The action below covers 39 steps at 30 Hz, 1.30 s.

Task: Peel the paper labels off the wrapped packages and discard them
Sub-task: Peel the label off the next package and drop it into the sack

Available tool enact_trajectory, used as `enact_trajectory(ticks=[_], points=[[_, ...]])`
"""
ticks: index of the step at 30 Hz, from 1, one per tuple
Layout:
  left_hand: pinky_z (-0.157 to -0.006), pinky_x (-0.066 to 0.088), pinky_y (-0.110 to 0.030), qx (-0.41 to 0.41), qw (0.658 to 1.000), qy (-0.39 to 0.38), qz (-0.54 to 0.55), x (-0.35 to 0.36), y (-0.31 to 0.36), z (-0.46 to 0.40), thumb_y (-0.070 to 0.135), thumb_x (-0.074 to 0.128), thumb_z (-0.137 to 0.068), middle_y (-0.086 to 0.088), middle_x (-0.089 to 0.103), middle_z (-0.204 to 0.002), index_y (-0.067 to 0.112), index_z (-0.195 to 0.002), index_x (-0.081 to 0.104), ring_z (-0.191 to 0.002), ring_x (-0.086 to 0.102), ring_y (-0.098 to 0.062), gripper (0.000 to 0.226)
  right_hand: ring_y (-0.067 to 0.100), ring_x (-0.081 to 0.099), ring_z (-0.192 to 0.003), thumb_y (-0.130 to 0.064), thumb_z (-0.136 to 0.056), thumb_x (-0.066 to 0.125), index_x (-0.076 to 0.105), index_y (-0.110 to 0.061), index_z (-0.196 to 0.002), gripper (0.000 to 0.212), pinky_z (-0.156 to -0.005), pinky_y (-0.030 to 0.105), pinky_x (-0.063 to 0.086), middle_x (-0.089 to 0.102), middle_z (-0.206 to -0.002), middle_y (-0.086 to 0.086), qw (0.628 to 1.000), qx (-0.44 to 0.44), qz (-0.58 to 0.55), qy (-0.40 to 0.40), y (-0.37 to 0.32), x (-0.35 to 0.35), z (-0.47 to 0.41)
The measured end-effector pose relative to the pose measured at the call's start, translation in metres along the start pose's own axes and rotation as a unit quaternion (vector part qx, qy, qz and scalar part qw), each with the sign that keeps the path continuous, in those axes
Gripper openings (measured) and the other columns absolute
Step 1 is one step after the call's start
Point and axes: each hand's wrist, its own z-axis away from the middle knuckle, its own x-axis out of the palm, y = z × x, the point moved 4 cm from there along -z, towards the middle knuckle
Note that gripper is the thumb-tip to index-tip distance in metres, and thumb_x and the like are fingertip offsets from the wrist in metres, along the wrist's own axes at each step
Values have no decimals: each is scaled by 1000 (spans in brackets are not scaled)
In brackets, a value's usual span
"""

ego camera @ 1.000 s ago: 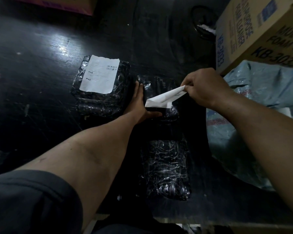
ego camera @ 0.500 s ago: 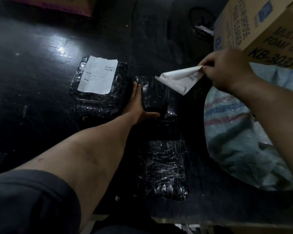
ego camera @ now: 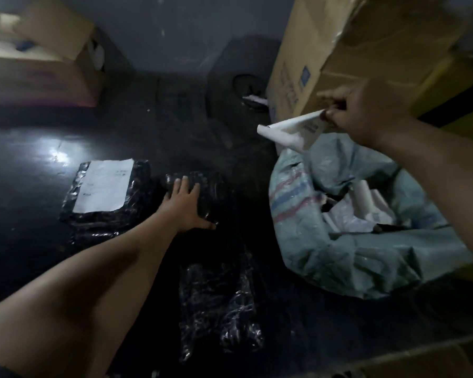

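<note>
Right hand (ego camera: 366,115) pinches a peeled label (ego camera: 290,130) above the sack (ego camera: 339,255); flat left hand (ego camera: 185,204) presses a stripped package (ego camera: 202,192). One labelled package (ego camera: 104,192) remains.

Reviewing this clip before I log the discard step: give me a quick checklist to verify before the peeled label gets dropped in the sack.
1. Peeled label fully free of its package: ok, it hangs in the air.
2. Right hand pinches the label securely: ok.
3. Label above the sack mouth: not ok, it hangs by the far rim.
4. Sack mouth open: ok, earlier paper scraps show inside.
5. Left hand steadies the stripped package: ok, it rests flat on it.
6. Labels left to peel: not ok, the left package carries a white label.
</note>
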Motion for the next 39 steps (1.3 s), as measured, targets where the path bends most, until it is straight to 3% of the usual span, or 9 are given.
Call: enact_trajectory(ticks=[2, 5, 8, 13, 17, 22, 27, 31, 39], points=[[-122, 11, -52, 47, 999, 21, -7, -14, 33, 3, 86, 63, -67, -10, -7, -168, 19, -161, 4, -155, -5, -28, 130, 34, 61, -104, -15, -91, 62, 70, -9, -116, 27, -79, 28, 40, 68, -116, 18, 999, 18, 36, -2, 24, -21, 7], [-118, 30, -47, 82, 989, 111, 60, -35, 97, 10, 88, 41, -77, -8, 19, -166, 19, -160, 18, -149, 28, -29, 110, 34, 61, -97, -14, -90, 62, 74, -6, -105, 21, -73, 29, 41, 67, -109, 19, 995, 37, 94, -16, 55, -48, 23], [-111, 39, -48, 119, 978, 125, 117, -40, 166, 16, 84, 35, -84, -8, 26, -163, 19, -158, 24, -143, 38, -31, 99, 31, 61, -93, -16, -90, 63, 75, -8, -106, 21, -73, 30, 43, 68, -108, 16, 991, 54, 120, -13, 82, -70, 44], [-115, 31, -56, 125, 964, 138, 189, -20, 264, 29, 84, 31, -83, -11, 15, -164, 19, -156, 22, -148, 22, -39, 99, 31, 61, -105, -18, -92, 63, 67, -12, -122, 31, -77, 29, 44, 66, -121, 17, 991, 80, 110, -3, 122, -94, 77], [-124, 5, -50, 88, 974, 149, 143, 4, 302, 35, 73, 32, -95, -15, -6, -167, 13, -160, 2, -153, -11, -34, 94, 32, 62, -95, -11, -92, 59, 74, -5, -105, 20, -77, 34, 48, 68, -111, 19, 985, 89, 145, -7, 148, -96, 100], [-124, 1, -47, 88, 977, 183, 64, 6, 304, 36, 63, 32, -101, -21, -1, -166, 8, -160, 8, -153, -11, -35, 83, 29, 61, -109, -17, -96, 57, 67, -7, -121, 29, -81, 28, 41, 65, -124, 15, 989, 114, 90, -21, 171, -94, 118], [-123, 9, -49, 89, 976, 196, 46, 8, 306, 35, 63, 35, -99, -18, 10, -166, 14, -156, 23, -154, -9, -32, 76, 29, 63, -100, -15, -95, 57, 74, -6, -107, 23, -78, 30, 45, 69, -112, 14, 987, 120, 97, -31, 182, -84, 118], [-124, 9, -48, 83, 978, 189, 29, 8, 305, 34, 64, 33, -99, -18, 14, -165, 15, -157, 24, -154, -8, -33, 76, 31, 60, -111, -13, -96, 57, 71, -8, -117, 25, -85, 32, 46, 65, -123, 15, 986, 117, 106, -46, 182, -78, 116], [-124, 13, -49, 82, 977, 194, 24, 9, 303, 31, 64, 35, -99, -19, 24, -162, 13, -155, 28, -154, -6, -34, 75, 28, 62, -91, -11, -94, 58, 75, -10, -99, 18, -75, 34, 49, 70, -105, 12, 987, 95, 112, -60, 186, -61, 107]])
